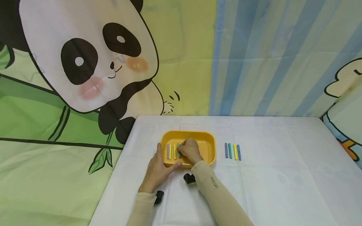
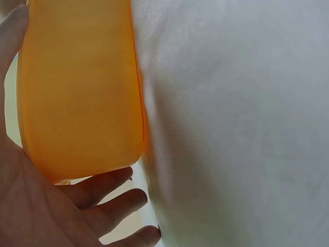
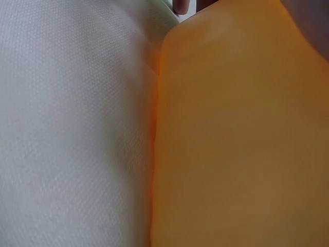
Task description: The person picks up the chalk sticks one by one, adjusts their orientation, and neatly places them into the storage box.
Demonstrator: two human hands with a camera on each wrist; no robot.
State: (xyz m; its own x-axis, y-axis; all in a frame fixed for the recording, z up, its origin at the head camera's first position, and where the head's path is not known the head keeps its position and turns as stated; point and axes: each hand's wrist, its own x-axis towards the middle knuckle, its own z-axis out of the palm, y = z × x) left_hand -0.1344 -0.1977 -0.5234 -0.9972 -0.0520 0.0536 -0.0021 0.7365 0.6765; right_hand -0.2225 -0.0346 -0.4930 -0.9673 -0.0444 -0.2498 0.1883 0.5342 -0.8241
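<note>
Teal stick [image 1: 179, 154] | pinched between right fingers [image 1: 184, 148] | left fingers [image 1: 159, 153] extended, touching tray [image 1: 208, 152]

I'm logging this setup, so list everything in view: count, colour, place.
Tray: one, yellow-orange, on table.
Tray sticks: four; purple, yellow, yellow, teal from left; tray's left half.
Loose sticks: four; blue, green, yellow, blue from left; right of tray.
Table: one, white-covered, under tray.
Printed backdrop: panel count unclear, multicoloured with panda, behind table.
Devices: two, black, one by each wrist.
Sleeves: two, beige, on the arms.
Left hand: one, bare, at tray's near-left corner.
Right hand: one, bare, over tray, pinching the teal stick.
</note>
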